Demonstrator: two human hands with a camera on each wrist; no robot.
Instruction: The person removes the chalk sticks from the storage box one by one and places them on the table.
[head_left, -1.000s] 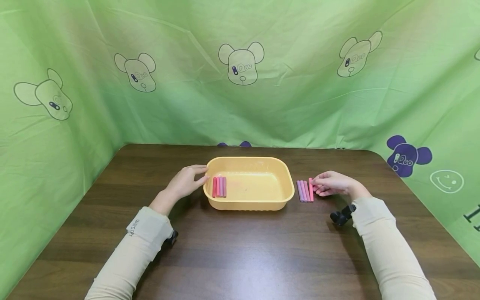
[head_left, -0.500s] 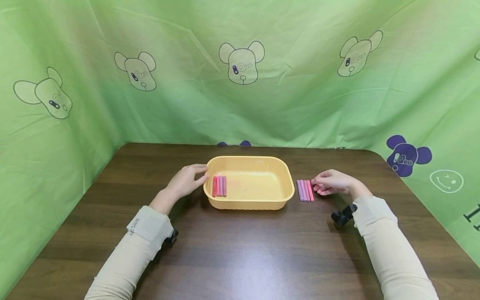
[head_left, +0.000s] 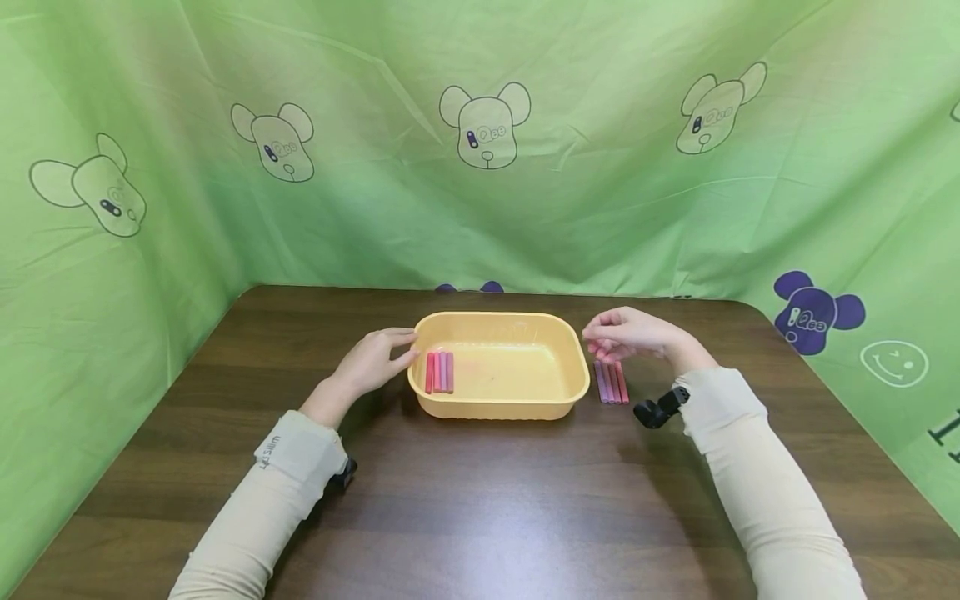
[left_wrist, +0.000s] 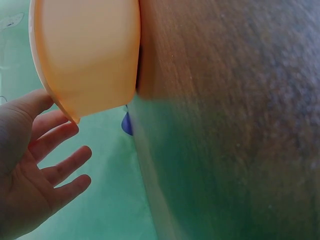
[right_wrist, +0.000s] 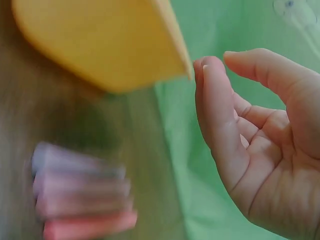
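Note:
My left hand touches the left end of a yellow plastic basin. In the left wrist view its thumb and index fingertip lie spread along the basin's rim, while the other fingers extend loosely. Inside the basin, a row of several short pink and purple sticks lies at the left. Just beyond the basin's right rim, my right hand hovers with loosely bent fingers and nothing held, thumb and index tips slightly apart. Beneath it, on the table, several more sticks lie side by side, purple to pink.
The dark wooden table ends at a green printed cloth behind and on both sides. Small black cameras hang at the left wrist and right wrist.
My right hand has left the pink stick at the right end of the row and moved left and away from me, toward the basin's right rim. The left hand has stayed put.

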